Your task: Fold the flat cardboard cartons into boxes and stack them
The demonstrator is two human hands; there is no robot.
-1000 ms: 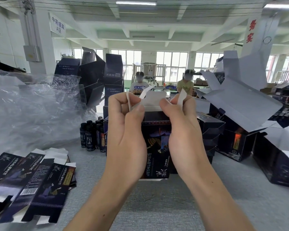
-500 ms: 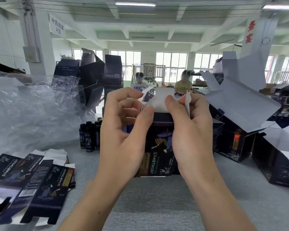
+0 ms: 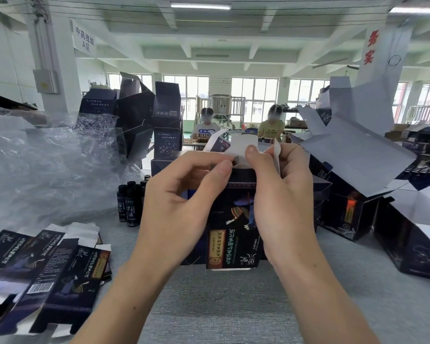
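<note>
Dark printed carton point(image 3: 230, 234) is upright over desk point(image 3: 221, 306) centre, gripped between both hands. Left hand point(image 3: 181, 207): thumb and fingers point(image 3: 205, 157) pinch the white top flap point(image 3: 242, 147). Right hand point(image 3: 281, 194): fingers curled on the carton's upper right corner, pinching a side flap point(image 3: 276, 155). Flat cartons point(image 3: 47, 269) lie at desk left; erected boxes point(image 3: 353, 214) sit at right.

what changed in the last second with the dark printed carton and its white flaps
Both thumbs slid inward and nearly meet: the left hand and right hand now pinch the white top flap of the dark printed cardboard carton. The carton stays upright in both hands; the flat dark cartons and small black bottles on the grey table have not moved.
</note>
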